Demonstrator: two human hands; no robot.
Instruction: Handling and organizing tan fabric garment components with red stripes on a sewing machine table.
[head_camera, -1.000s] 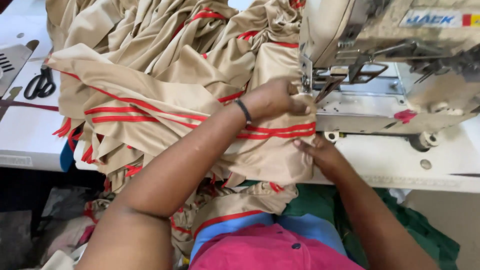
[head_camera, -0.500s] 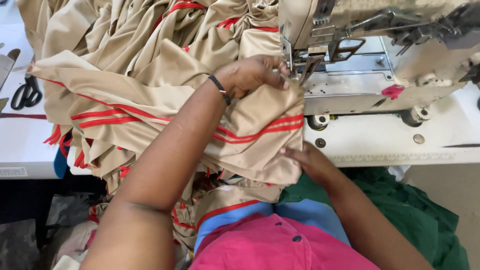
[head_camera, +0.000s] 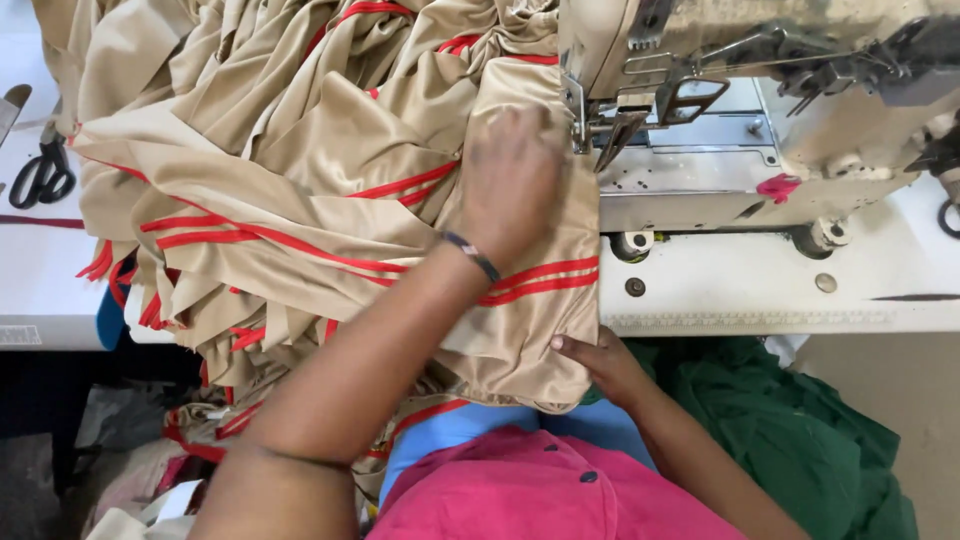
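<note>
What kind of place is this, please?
Probably a garment workshop or clothing factory. An industrial sewing machine stands on a white table, a big heap of tan fabric with red stripes lies beside it, and scissors rest at the far left.

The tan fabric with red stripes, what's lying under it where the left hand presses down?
Cannot be seen: the tan fabric covers everything beneath the left hand. Only the white table shows beside it, and the right hand grips its lower edge.

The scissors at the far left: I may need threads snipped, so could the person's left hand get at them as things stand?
Probably not directly: the left hand presses the tan fabric beside the sewing machine, and the heaped fabric lies between it and the scissors.
</note>
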